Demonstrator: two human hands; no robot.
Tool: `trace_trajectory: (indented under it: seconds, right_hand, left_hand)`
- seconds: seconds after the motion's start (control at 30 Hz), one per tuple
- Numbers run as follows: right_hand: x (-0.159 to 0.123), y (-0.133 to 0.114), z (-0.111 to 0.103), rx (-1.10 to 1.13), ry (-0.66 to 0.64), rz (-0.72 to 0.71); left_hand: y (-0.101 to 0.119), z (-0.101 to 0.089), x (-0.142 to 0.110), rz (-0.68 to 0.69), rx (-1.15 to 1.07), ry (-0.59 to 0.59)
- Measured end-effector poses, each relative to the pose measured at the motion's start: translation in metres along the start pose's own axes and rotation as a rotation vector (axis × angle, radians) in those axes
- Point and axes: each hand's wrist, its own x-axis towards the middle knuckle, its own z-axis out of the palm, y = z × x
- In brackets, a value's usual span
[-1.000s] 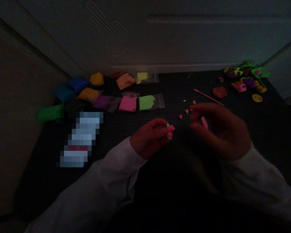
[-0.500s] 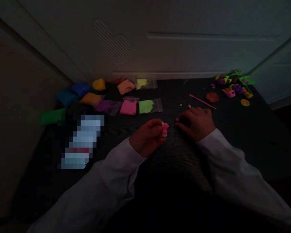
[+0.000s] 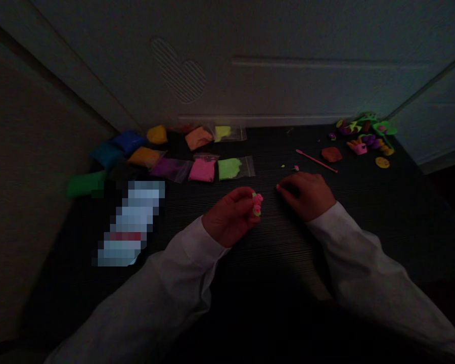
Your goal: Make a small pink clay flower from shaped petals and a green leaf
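My left hand [image 3: 230, 215] is closed around a small pink and green clay flower piece [image 3: 257, 203], whose pink blooms stick out past the fingertips. To its right, low over the dark table, my right hand [image 3: 307, 194] pinches a tiny pink bit of clay [image 3: 278, 187] between thumb and forefinger. Just beyond those fingers lie a small pink and green clay bud [image 3: 296, 168] and a yellow-green scrap [image 3: 282, 166]. A thin pink modelling tool [image 3: 316, 161] rests behind the right hand, near a flat reddish-brown clay lump [image 3: 331, 154].
Bags of coloured clay, among them a pink one [image 3: 202, 170] and a light green one [image 3: 229, 168], line the back left. A lit, blurred phone screen [image 3: 131, 222] lies at left. Several small clay models [image 3: 367, 136] and a yellow disc [image 3: 382, 162] sit back right, before a pale panel [image 3: 307, 91].
The right thumb and forefinger have come together on the tiny pink bit of clay. My left hand keeps the flower piece in nearly the same place, and the view has shifted slightly.
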Motion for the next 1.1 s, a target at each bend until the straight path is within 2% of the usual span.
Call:
trace_trajectory:
  seconds: [0.27, 0.63, 0.93, 1.1]
  right_hand:
    - [-0.0011, -0.0029, -0.0006, -0.162, 0.029, 0.054]
    - [0.0001, -0.0071, 0.0028, -0.193, 0.029, 0.052]
    - [0.0016, -0.0048, 0.0045, -0.059, 0.034, -0.039]
    - [0.0017, -0.0023, 0.0069, -0.056, 0.038, -0.048]
  left_hand:
    - [0.0004, 0.0000, -0.0004, 0.005, 0.006, 0.002]
    - [-0.0005, 0.0000, -0.0007, 0.015, 0.028, 0.002]
    - [-0.0004, -0.0009, -0.0006, 0.015, 0.028, 0.004]
    - [-0.0002, -0.0003, -0.0007, 0.012, 0.025, 0.015]
